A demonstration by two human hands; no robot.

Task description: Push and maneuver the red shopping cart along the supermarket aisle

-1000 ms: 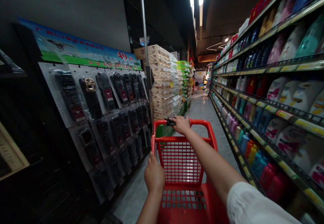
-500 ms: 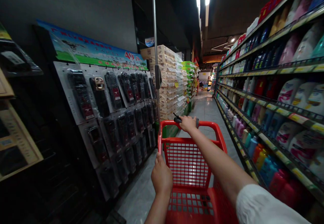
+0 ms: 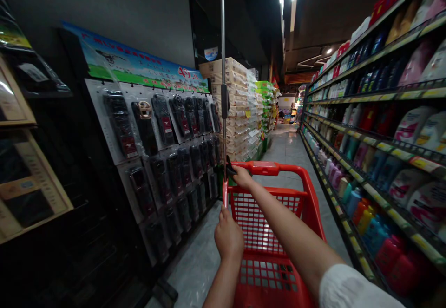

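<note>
A red shopping cart (image 3: 266, 222) with a grid basket stands directly in front of me. My left hand (image 3: 228, 236) is wrapped round the left side bar of its frame. A thin metal pole (image 3: 223, 34) with a dark grey joint rises from that corner. My right hand (image 3: 241, 178) reaches across to the left end of the cart's red handle (image 3: 275, 167). Its fingers are closed round a small black object (image 3: 230, 166) beside the pole; the kind is unclear and the fingertips are partly hidden.
On the left hangs a belt display (image 3: 163, 136) under a blue-green sign (image 3: 146, 66). Beyond it are stacked wrapped packs (image 3: 237, 108). Shelves of bottles (image 3: 400, 131) line the right side. A grey tiled aisle (image 3: 284, 145) runs ahead between them.
My right hand has moved left with the black object, from the middle of the cart handle to the corner by the pole. My left hand keeps its grip. The view has shifted slightly left.
</note>
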